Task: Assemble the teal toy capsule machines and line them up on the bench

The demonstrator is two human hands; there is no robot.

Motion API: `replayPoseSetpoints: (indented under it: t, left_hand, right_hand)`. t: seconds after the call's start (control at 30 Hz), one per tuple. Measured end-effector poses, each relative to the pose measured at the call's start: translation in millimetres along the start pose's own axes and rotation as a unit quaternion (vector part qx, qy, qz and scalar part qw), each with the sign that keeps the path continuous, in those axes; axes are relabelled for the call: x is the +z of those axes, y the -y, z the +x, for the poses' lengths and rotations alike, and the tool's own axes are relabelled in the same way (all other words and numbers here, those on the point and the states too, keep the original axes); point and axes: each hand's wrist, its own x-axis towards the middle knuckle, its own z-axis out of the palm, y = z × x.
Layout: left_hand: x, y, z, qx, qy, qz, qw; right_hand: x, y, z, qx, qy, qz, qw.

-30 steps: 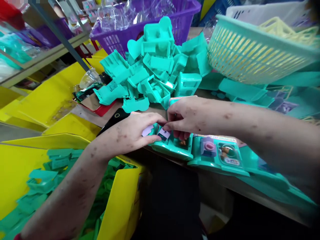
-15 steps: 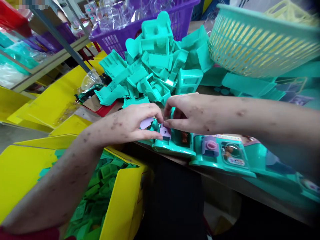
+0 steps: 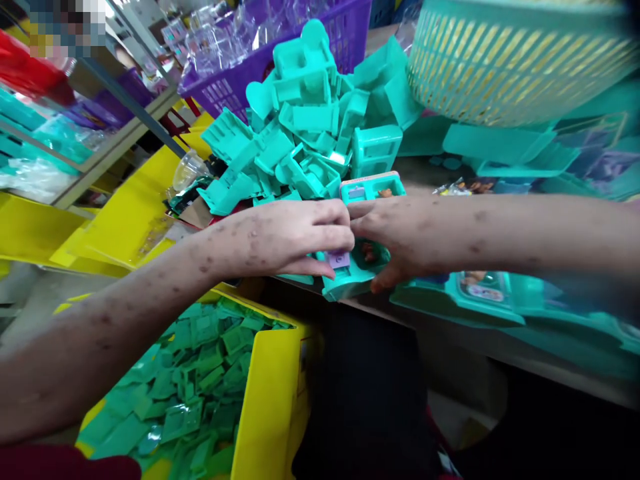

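Note:
A turquoise plastic toy case (image 3: 350, 283) lies at the table's front edge, with a small lilac part (image 3: 339, 260) and a brown figure (image 3: 369, 251) inside. My left hand (image 3: 305, 235) bends over its left side, fingers and thumb closed around the lilac part, which they partly hide. My right hand (image 3: 393, 243) grips the same case from the right, thumb at the near side and fingers across the far side. Behind them stands another turquoise case (image 3: 373, 189) with a pink edge. To the right, a case with a clear window (image 3: 483, 285) is partly covered by my right forearm.
Loose turquoise housings (image 3: 307, 120) are heaped behind my hands. A purple basket (image 3: 220, 90) of clear parts and a mint basket (image 3: 500, 73) of yellowish pieces stand at the back. A yellow box (image 3: 270, 373) holding green parts is at lower left.
My left hand has moved right and its fingers now cover the lilac part. My right hand has shifted right, from a pinch at the lilac part to a wider grip on the case.

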Motion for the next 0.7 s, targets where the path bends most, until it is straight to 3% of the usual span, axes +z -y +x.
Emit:
replayPoseSetpoints:
  t: [0.1, 0.23, 0.4, 0.6, 0.7]
  left_hand:
    - [1.9, -0.5, -2.5, 0.014, 0.018, 0.003, 1.000]
    - [-3.1, 1.1, -0.9, 0.016, 0.041, -0.003, 0.999]
    - [-5.8, 4.6, 7.6, 0.060, 0.066, 0.055, 0.995]
    - [-4.3, 0.0, 19.4, 0.008, 0.082, 0.105, 0.991]
    - [-5.4, -4.1, 21.2, 0.038, 0.107, 0.100, 0.988]
  right_hand:
    - [-4.5, -7.3, 1.2, -0.030, 0.042, -0.011, 0.999]
    - [-6.1, -11.3, 0.2, -0.053, 0.047, -0.043, 0.997]
    - [-8.0, -7.2, 0.0, -0.048, 0.064, -0.072, 0.994]
    - [-10.9, 0.3, 0.1, -0.022, 0.081, -0.110, 0.990]
    - [-10.1, -2.0, 1.0, -0.031, 0.079, -0.078, 0.993]
